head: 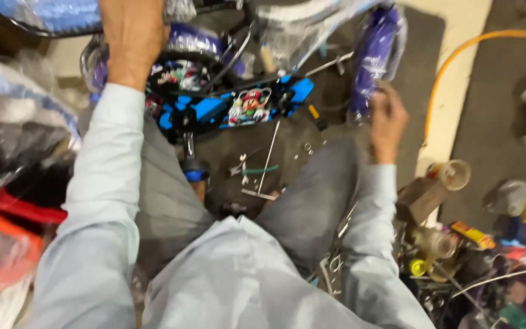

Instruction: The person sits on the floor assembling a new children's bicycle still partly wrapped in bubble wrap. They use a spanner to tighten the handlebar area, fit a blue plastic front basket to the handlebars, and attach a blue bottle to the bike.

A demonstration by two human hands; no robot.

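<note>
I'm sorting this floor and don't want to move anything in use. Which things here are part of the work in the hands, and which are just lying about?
In hand:
- left hand on the small blue and purple bicycle
- right hand at its plastic-wrapped purple part

Lying about:
- loose wrenches and rods
- orange hose
- tape rolls
- red and orange frames

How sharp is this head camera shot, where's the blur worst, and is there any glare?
Head view: motion blur throughout; the right hand and the clutter at the lower right are smeared, the left hand soft and cut by the top edge. The plastic wrap on the blue and purple bicycle frame shows pale glare. Lighting is dim and even.
</note>
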